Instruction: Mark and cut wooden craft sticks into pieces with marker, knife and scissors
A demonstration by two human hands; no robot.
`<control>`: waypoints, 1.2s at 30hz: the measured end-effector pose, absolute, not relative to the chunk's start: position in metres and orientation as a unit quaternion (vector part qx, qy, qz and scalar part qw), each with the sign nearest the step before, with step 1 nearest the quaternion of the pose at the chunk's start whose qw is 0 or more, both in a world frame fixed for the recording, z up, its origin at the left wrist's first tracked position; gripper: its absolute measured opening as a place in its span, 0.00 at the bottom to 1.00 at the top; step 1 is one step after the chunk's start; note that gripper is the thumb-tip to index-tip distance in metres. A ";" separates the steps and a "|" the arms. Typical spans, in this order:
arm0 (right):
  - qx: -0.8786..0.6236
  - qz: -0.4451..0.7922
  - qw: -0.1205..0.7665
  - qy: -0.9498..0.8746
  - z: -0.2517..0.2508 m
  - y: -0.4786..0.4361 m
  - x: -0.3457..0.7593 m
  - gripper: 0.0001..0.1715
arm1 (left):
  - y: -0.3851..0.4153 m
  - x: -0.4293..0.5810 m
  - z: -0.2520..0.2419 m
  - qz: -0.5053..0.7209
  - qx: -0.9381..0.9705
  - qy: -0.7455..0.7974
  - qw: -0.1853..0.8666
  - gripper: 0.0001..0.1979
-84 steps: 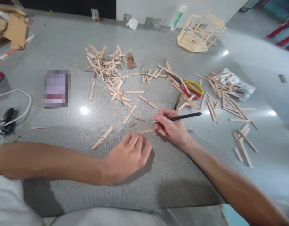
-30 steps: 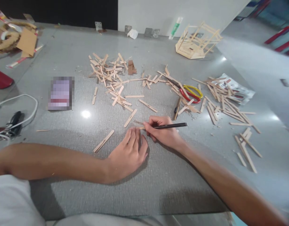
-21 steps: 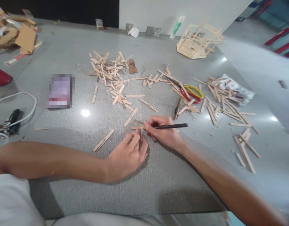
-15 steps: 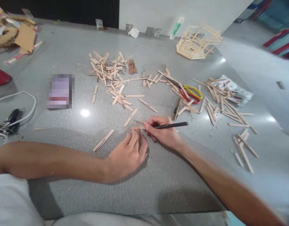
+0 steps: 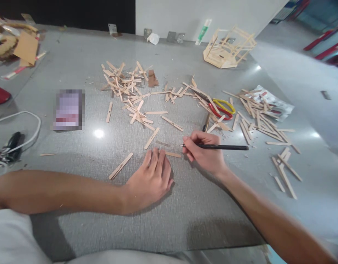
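Observation:
My right hand (image 5: 203, 150) pinches a black pen (image 5: 226, 147), its fine tip pointing left above the grey table. My left hand (image 5: 154, 174) lies palm down with bent fingers pressed together. Its fingertips hold down a wooden craft stick (image 5: 173, 155), whose right end sticks out toward the pen; the left end is hidden under the fingers. Just beyond lies a thin dark strip (image 5: 162, 143), its kind unclear. Nearby are a loose craft stick (image 5: 151, 138) and a split-looking craft stick (image 5: 121, 166) to the left.
A heap of craft sticks (image 5: 123, 80) lies farther back, with red-and-yellow-handled scissors (image 5: 221, 110) to the right. More sticks surround a plastic packet (image 5: 281, 106). A stick-built frame (image 5: 228, 49) stands by the back wall. A pixelated box (image 5: 68, 110) and white cable (image 5: 34, 132) are left.
My right hand has moved right with the pen, away from the stick. The stick's right end now shows more, and my left fingers lie flatter over its left part.

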State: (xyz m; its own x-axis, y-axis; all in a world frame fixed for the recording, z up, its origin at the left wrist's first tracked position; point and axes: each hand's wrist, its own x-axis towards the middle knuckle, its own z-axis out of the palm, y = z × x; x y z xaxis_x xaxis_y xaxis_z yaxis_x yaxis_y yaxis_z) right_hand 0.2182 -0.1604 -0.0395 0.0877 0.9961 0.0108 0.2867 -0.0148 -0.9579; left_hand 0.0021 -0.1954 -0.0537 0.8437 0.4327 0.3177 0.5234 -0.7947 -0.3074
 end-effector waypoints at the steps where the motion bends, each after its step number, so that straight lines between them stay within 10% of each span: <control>1: -0.586 0.402 0.439 -0.550 -0.041 -0.162 0.218 0.30 | -0.194 0.003 -0.053 -0.110 -0.942 -0.259 0.184 0.27; 36: -0.548 0.438 0.306 -0.644 -0.050 -0.165 0.204 0.27 | -0.201 0.004 -0.054 -0.102 -0.936 -0.264 0.208 0.28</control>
State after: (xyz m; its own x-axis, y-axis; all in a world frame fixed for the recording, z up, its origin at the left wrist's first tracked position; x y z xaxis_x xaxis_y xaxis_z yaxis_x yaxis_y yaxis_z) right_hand 0.2043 -0.1651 -0.0500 -0.2131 0.9733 -0.0850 0.4373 0.0172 -0.8991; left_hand 0.0037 -0.2007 -0.0541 0.8401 0.4510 0.3015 0.5363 -0.7744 -0.3358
